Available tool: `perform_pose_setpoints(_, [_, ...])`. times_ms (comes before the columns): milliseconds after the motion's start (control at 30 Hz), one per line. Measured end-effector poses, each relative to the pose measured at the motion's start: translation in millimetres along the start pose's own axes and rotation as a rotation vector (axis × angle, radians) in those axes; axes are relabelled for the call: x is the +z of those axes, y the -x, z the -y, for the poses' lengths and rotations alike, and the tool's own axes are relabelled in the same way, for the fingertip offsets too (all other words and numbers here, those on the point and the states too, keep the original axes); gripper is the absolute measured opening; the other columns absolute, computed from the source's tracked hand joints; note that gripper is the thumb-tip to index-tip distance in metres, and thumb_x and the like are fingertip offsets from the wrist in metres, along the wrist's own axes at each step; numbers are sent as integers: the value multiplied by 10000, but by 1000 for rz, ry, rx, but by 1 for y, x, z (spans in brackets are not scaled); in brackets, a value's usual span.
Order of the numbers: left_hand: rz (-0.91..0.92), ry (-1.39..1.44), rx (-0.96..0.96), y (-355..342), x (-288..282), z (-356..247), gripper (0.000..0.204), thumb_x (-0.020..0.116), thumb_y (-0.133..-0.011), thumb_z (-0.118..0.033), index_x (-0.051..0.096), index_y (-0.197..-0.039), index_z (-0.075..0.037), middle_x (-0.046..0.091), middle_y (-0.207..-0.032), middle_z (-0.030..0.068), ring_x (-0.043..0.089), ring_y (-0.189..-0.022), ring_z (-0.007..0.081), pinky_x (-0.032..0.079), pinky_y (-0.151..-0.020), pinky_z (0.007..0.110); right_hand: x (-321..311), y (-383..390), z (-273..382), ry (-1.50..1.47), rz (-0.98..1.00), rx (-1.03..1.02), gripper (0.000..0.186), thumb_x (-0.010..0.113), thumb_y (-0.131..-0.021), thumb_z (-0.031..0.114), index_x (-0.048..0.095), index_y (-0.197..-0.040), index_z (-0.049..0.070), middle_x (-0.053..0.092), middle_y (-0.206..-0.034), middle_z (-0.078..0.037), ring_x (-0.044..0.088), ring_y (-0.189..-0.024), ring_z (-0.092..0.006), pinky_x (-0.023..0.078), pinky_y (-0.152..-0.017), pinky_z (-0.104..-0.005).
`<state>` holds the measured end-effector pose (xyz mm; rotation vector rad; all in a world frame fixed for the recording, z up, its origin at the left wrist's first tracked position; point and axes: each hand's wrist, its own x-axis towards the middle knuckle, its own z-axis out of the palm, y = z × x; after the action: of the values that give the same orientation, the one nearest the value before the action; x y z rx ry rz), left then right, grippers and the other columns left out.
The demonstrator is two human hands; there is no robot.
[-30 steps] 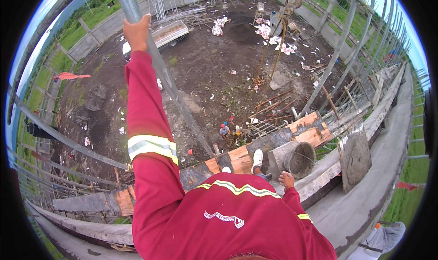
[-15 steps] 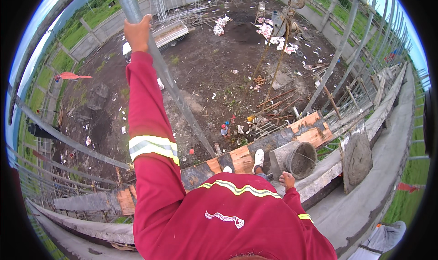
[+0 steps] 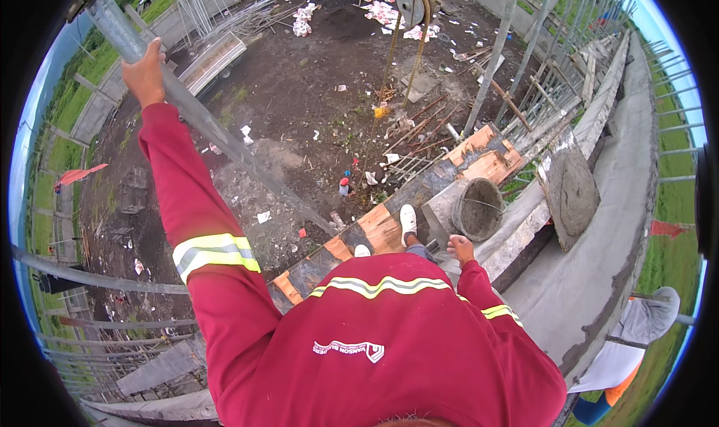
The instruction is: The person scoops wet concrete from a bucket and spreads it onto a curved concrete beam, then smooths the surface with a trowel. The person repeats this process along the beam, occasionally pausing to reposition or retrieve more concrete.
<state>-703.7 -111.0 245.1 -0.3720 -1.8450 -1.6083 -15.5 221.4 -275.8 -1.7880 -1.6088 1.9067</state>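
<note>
High on a slanted metal pole [image 3: 217, 138], my left hand [image 3: 144, 73] is wrapped round it with the arm stretched out. My right hand [image 3: 460, 249] is closed low at my right side, by a flat grey blade [image 3: 436, 223] that looks like a trowel; its handle is hidden in the fingers. Just beyond that hand, a bucket [image 3: 479, 210] crusted with cement lies tipped, its mouth facing me. To the bucket's right, a board [image 3: 569, 187] covered in wet mortar leans on the concrete edge.
My shoes stand on narrow wooden planks [image 3: 479, 153] high above the ground. A pulley [image 3: 412, 6] with ropes hangs ahead. Concrete ledge [image 3: 622, 172] runs along the right, with a co-worker [image 3: 636, 329] beyond it. Far below are a person in a red cap [image 3: 344, 186] and a truck [image 3: 213, 60].
My view has turned right, so the pole, bucket and planks sit further left or higher. The left hand keeps its hold on the pole. More of the co-worker shows at lower right.
</note>
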Motion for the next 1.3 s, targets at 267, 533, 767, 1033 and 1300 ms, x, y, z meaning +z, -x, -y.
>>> perform_pose_setpoints(267, [76,10,-105,-38,-9,35,440,845,-748,-146,604,-996,128,679,-896,172,689,-750,224,567,-664,343,-22,-3,11,-196,-481,-197,278,634,-952,244,677,-1071,-4,720,-869,-85,680,-719,-131,531,-599,-265])
perform_pose_setpoints(533, [32,-30,-71,-25,-21,22,406,834,-775,-164,604,-1018,66,678,-879,121,666,-736,195,553,-652,330,-76,-85,59,-750,-339,123,834,611,-924,529,283,-1539,71,403,-1510,-215,418,-1370,-343,346,-1086,-562])
perform_pose_setpoints(767, [-33,-39,-71,-8,-18,2,385,812,-797,-155,587,-1052,27,650,-849,92,655,-712,182,530,-614,306,-55,-168,74,-1015,-358,23,562,524,-971,420,427,-1435,118,606,-1326,-64,467,-1337,-256,231,-1135,-509])
perform_pose_setpoints(1033, [-48,-79,-124,-17,-27,10,316,811,-803,-156,617,-971,30,650,-861,101,670,-748,188,542,-642,313,-64,-157,125,-918,-282,-113,275,500,-999,274,552,-1180,74,599,-883,-14,619,-964,-201,413,-997,-418])
perform_pose_setpoints(1300, [-5,-175,-162,-25,-46,7,310,773,-848,-194,626,-1014,24,628,-856,83,634,-750,188,539,-713,332,-31,-167,248,-532,148,-329,339,444,-1047,246,552,-1264,9,494,-769,33,539,-686,-86,503,-684,-273])
